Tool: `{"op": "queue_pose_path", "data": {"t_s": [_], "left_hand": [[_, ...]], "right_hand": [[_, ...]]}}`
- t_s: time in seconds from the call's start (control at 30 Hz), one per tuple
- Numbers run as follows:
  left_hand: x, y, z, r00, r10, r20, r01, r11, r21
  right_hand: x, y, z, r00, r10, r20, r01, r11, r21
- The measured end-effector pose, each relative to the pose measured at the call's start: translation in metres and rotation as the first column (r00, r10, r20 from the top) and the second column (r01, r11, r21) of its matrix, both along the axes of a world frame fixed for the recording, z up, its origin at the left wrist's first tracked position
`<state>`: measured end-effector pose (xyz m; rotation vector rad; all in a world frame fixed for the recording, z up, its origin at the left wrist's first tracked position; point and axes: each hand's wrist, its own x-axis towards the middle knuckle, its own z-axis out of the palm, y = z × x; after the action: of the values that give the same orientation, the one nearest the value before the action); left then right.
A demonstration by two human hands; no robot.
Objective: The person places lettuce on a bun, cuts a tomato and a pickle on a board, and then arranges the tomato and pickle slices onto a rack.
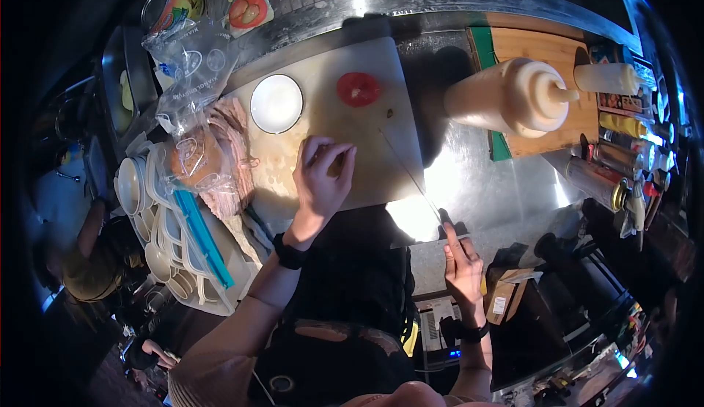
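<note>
Knife (411, 176) gripped in right hand (462, 264), left hand (321, 180) curled on board (330, 117)

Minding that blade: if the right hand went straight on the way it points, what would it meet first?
Likely the tomato slice on the cutting board, beyond the knife tip; depth is unclear.
</note>
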<state>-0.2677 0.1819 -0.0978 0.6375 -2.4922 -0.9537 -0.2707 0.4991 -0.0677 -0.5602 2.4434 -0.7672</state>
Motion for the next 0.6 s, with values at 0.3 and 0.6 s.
{"op": "queue_pose_path", "data": {"t_s": [0.3, 0.6], "left_hand": [[0.021, -0.026, 0.001, 0.992, -0.01, 0.127, 0.031, 0.987, -0.161], [0.01, -0.013, -0.002, 0.977, -0.063, 0.206, 0.028, 0.986, 0.165]], "right_hand": [[0.041, -0.011, -0.001, 0.989, -0.133, -0.07, 0.126, 0.988, -0.091], [0.073, -0.046, -0.018, 0.97, -0.239, -0.048, 0.222, 0.948, -0.226]]}}
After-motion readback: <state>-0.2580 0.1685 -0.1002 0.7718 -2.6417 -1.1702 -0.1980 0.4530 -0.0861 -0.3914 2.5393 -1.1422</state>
